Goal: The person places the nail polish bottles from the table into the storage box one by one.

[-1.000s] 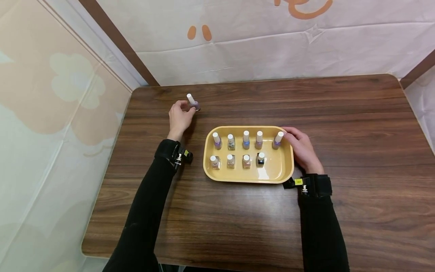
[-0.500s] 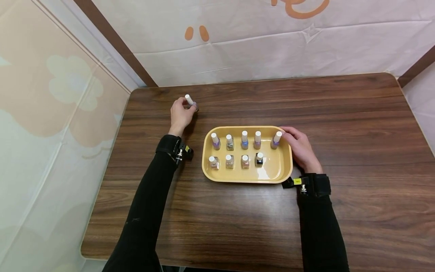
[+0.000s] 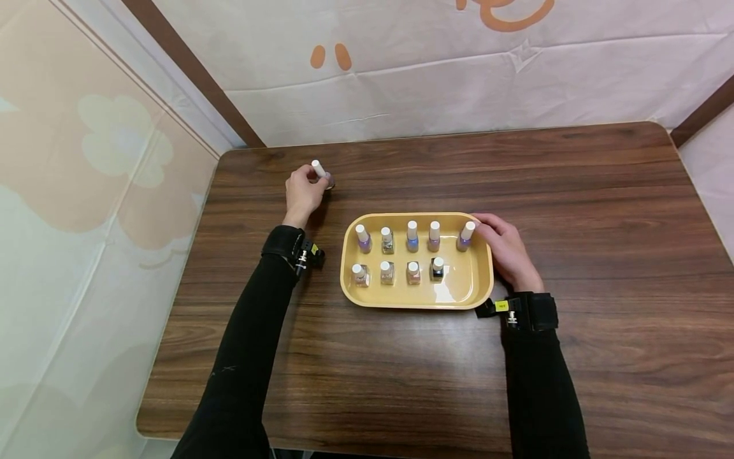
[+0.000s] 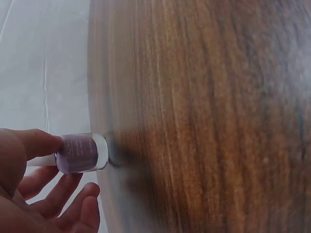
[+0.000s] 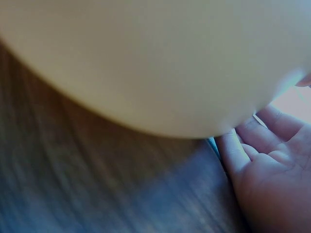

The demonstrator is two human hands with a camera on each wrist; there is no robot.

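Note:
Near the table's back left, my left hand (image 3: 302, 194) pinches a nail polish bottle (image 4: 81, 154) between thumb and fingers. It holds lilac polish and has a white cap; in the left wrist view its base is right at the tabletop. A yellow tray (image 3: 469, 284) stands mid-table, with my right hand (image 3: 511, 254) holding its right end, fingers against the outer wall. Two rows of white-capped nail polish bottles stand inside. The back row includes a blue bottle (image 3: 412, 237) and a purple one (image 3: 465, 237) leaning at the right; the front row ends with a black bottle (image 3: 438, 270).
The wooden table (image 3: 608, 287) has rounded corners and meets a pale curtain (image 3: 436, 83) at the back. Another printed panel (image 3: 86, 255) stands along the left edge. Both wrists carry black camera straps.
My left hand has closed in around the lilac bottle, which has shifted very slightly. The right hand keeps its place at the tray.

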